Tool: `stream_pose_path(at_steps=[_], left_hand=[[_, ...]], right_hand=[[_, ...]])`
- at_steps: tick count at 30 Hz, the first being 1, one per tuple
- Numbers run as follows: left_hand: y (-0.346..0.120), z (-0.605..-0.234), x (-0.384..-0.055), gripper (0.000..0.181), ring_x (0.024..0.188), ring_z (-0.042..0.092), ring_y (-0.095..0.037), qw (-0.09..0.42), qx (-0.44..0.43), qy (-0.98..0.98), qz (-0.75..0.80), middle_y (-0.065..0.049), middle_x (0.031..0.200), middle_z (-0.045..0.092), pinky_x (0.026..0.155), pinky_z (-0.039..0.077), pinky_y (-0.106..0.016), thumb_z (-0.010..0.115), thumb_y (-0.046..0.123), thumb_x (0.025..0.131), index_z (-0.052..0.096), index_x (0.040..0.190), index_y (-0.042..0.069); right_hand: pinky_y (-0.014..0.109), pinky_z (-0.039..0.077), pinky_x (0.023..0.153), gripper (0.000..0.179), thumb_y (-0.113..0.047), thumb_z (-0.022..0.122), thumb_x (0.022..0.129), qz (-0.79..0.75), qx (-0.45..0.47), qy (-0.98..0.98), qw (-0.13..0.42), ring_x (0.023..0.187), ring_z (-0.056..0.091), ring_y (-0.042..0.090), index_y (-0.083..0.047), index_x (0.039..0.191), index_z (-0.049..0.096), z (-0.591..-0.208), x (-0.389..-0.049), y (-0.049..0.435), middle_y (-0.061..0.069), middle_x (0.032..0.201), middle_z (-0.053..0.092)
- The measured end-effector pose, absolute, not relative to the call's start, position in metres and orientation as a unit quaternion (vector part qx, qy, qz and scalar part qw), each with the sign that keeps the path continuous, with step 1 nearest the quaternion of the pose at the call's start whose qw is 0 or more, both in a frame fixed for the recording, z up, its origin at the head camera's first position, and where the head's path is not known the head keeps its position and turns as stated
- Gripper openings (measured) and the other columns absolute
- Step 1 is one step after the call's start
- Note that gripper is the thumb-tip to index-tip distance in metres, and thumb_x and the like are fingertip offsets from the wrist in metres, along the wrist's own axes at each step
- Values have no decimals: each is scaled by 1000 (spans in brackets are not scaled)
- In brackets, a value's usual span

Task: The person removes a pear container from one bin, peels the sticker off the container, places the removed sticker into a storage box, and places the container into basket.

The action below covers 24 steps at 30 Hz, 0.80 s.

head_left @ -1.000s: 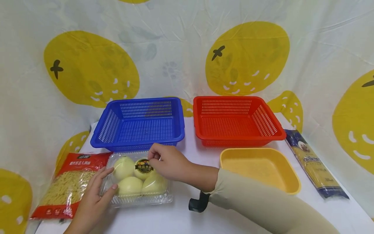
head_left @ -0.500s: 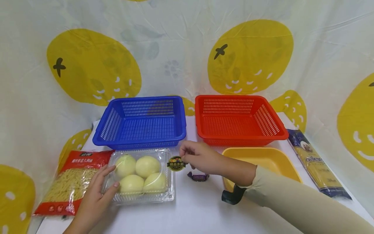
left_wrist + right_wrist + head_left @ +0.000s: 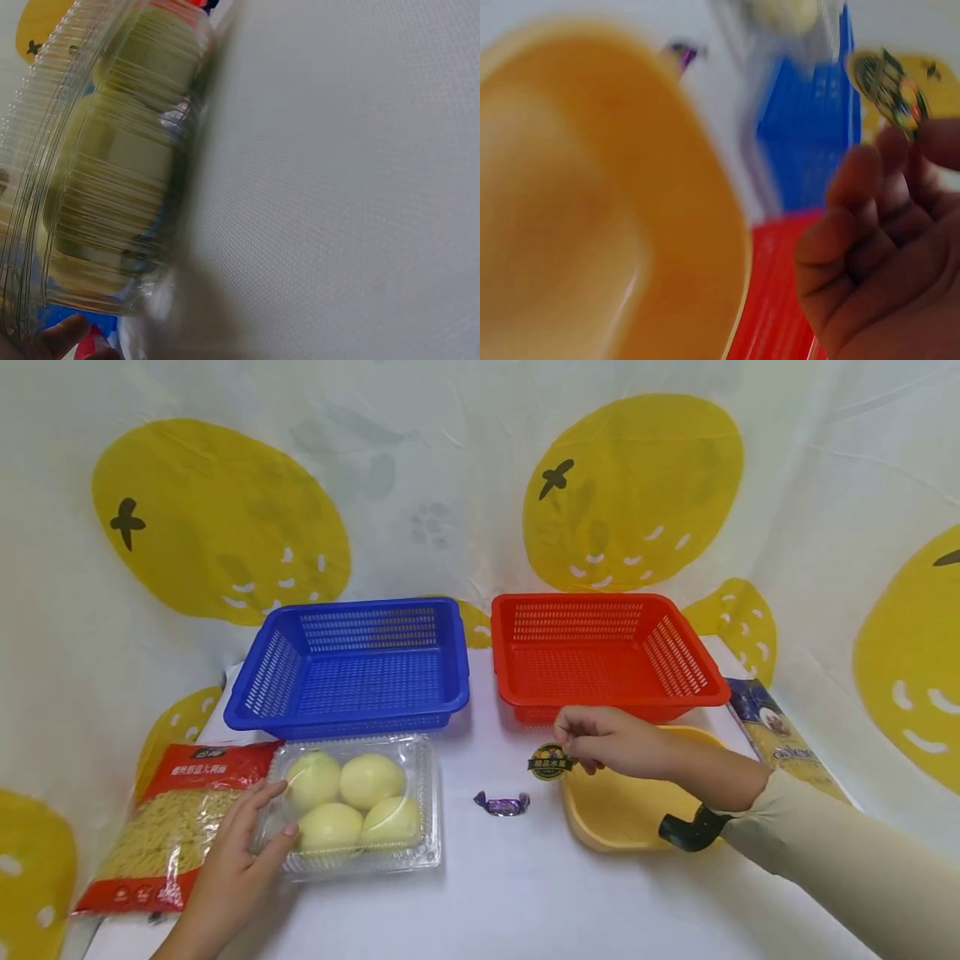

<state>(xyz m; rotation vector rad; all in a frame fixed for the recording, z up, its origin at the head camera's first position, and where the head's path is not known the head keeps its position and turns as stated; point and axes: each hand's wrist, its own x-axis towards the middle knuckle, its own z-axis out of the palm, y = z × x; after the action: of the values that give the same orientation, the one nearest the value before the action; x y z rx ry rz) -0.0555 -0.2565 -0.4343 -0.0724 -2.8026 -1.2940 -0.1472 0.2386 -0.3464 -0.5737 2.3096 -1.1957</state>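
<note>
Between thumb and fingertips my right hand [image 3: 618,742] pinches a round black-and-gold sticker [image 3: 550,762], over the left rim of the yellow tub [image 3: 600,839]. The right wrist view shows the sticker [image 3: 889,86] held by one edge, its rest sticking out free. My left hand [image 3: 238,852] rests with spread fingers on the left side of a clear plastic clamshell box [image 3: 429,852]. Inside the box sit several pale yellow-green round fruits [image 3: 372,781]. Seen from the left wrist, the ribbed side of the box [image 3: 105,172] stands close, with fingertips at its lower corner.
A blue basket [image 3: 345,727] and a red basket [image 3: 611,700] stand at the back. A red bag of pasta [image 3: 168,827] lies left of the box, a pack of spaghetti [image 3: 787,747] at the far right. A purple-wrapped candy [image 3: 504,804] lies mid-table.
My right hand has peeled the sticker off the box lid and carried it right, to above the yellow tub. The candy has come into view. My left hand stays on the box.
</note>
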Motion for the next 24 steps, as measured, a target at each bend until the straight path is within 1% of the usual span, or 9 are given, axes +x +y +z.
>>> stream_pose_path(at_steps=[2, 5, 10, 13, 17, 21, 24], left_hand=[[-257, -434, -55, 60, 153, 21, -59, 28, -23, -907, -419, -29, 170, 22, 112, 17, -87, 65, 24, 108, 42, 161, 9], [-258, -435, -54, 60, 153, 21, -59, 27, -23, -907, -420, -29, 171, 22, 113, 17, -87, 66, 24, 108, 42, 161, 10], [-257, -436, -55, 60, 153, 21, -59, 31, -28, -905, -424, -28, 170, 22, 113, 17, -86, 66, 24, 108, 42, 161, 10], [-257, -436, -56, 59, 152, 23, -59, 39, -33, -902, -428, -28, 170, 24, 113, 18, -86, 66, 23, 108, 44, 160, 10], [-256, -436, -56, 57, 152, 24, -60, 46, -39, -898, -435, -28, 169, 25, 113, 18, -86, 67, 21, 107, 45, 159, 10], [-257, -436, -56, 58, 152, 22, -59, 39, -37, -899, -435, -28, 170, 23, 112, 19, -87, 66, 23, 108, 44, 160, 11], [-257, -435, -56, 58, 153, 22, -59, 34, -38, -900, -433, -27, 171, 23, 110, 20, -88, 66, 25, 108, 44, 160, 12]], right_hand=[[33, 52, 69, 5, -12, 57, 108, -422, -212, 846, 250, 80, 61, 27, -7, 106, 58, -348, -149, 256, 16, 90, 61], [32, 51, 68, 4, -10, 56, 108, -400, -208, 851, 268, 81, 61, 27, -7, 106, 58, -351, -152, 281, 12, 90, 62], [29, 50, 66, 3, -10, 59, 106, -351, -185, 860, 320, 79, 61, 24, -9, 103, 60, -360, -156, 309, 8, 91, 62], [29, 52, 68, 5, -12, 61, 105, -322, -174, 862, 351, 79, 60, 22, -9, 101, 60, -369, -159, 318, 7, 91, 63], [30, 52, 69, 4, -8, 61, 104, -307, -158, 858, 380, 79, 58, 20, -9, 100, 61, -379, -161, 322, 6, 91, 64], [29, 52, 69, 4, -6, 61, 103, -301, -161, 856, 388, 79, 57, 20, -8, 100, 61, -387, -160, 322, 4, 89, 63], [28, 50, 67, 4, -6, 63, 103, -288, -169, 861, 383, 78, 57, 19, -9, 100, 62, -390, -159, 322, 3, 87, 63]])
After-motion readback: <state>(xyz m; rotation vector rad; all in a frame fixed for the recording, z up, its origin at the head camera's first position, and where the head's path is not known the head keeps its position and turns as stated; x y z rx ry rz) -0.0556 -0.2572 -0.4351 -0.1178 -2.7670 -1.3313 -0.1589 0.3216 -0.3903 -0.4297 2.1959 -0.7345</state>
